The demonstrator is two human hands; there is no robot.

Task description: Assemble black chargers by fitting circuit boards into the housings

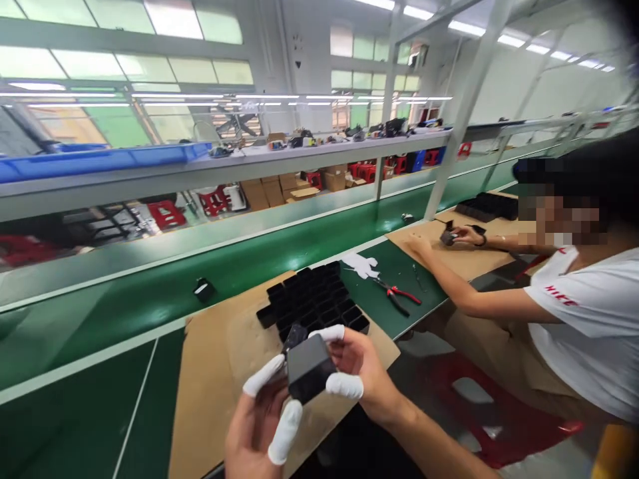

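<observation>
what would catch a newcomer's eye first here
Front and centre, the left hand and right hand, white cots on the fingers, grip a small black box. Just beyond, a cluster of black boxes sits on brown cardboard. On the right, a co-worker in white handles another part.

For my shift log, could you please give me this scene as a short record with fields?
Left hand: under the black box, white finger cots on
Right hand: grips the box's right side
Behind the box: cluster of black boxes on cardboard sheet
Bench: red-handled pliers
Belt: single black part
Co-worker's hands: on a small dark part
</observation>
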